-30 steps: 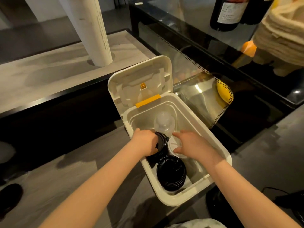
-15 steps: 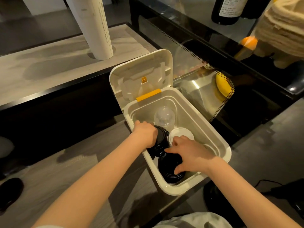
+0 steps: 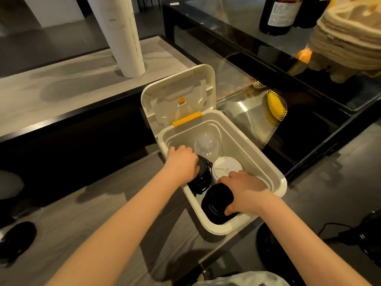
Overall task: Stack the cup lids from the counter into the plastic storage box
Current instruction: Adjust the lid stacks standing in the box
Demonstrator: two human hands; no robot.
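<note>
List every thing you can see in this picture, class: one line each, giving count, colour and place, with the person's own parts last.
storage box: one, cream, lid hinged open, on the counter edge
black lid stacks: two, black, in the near part of the box
white lid: one, white, mid-box beside the black stacks
clear dome lid: one, clear, at the far end of the box
white tube: one, white, standing on the far pale counter
dark bottle: one or more, dark with label, top right on the glass case
paper trays: one stack, beige, top right
left hand: on the far black stack
right hand: on the near black stack
</note>
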